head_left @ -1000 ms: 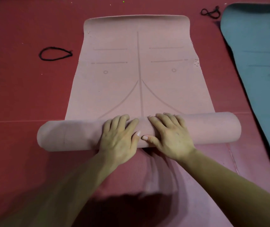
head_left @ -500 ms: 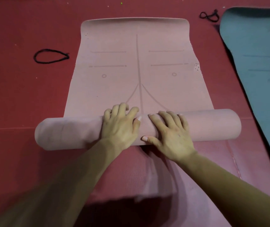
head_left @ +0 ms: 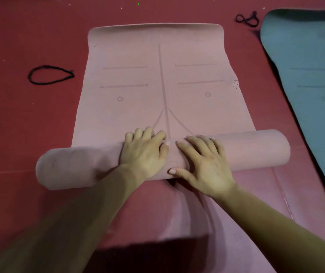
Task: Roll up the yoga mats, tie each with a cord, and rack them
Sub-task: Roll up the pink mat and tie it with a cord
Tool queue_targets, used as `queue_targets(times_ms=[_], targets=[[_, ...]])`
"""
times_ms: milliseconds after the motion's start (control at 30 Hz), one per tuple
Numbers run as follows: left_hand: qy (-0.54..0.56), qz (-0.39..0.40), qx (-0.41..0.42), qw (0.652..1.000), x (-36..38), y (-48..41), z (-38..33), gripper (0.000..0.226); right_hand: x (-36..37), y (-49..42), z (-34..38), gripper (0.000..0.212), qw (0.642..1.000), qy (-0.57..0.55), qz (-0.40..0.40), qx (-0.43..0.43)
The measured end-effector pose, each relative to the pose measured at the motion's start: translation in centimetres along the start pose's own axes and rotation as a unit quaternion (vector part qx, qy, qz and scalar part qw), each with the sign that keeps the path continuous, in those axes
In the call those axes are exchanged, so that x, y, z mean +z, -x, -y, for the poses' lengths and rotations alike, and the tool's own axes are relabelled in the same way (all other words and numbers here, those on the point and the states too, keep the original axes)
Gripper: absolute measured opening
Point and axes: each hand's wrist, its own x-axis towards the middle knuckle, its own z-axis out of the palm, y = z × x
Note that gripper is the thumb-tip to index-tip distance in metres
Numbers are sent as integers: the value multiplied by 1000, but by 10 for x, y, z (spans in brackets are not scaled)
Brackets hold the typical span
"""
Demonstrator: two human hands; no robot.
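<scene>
atop the smooth, cylindrical pink mat roll point(head_left: 256, 150), left hand point(head_left: 144, 154) and right hand point(head_left: 207, 166) press flat, open-fingered.

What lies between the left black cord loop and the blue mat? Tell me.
Head view: the unrolled part of the pink mat lies flat between cord loop and blue mat, red floor either side.

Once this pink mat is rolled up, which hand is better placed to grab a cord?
Probably the left hand: the black cord loop lies on the floor on its side of the pink mat, nearer than the other cord beyond the right hand.
</scene>
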Motion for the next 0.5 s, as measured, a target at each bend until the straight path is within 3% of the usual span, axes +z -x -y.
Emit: queue_targets(times_ms=[200, 300, 500], targets=[[54, -116, 18, 992, -2, 14, 2, 36, 5, -24, -9, 71, 1000, 15, -7, 5], [36, -97, 37, 994, 3, 14, 9, 38, 5, -36, -10, 72, 1000, 23, 2, 2], [10, 5, 30, 999, -11, -25, 20, 40, -10, -54, 1, 83, 992, 14, 101, 69]])
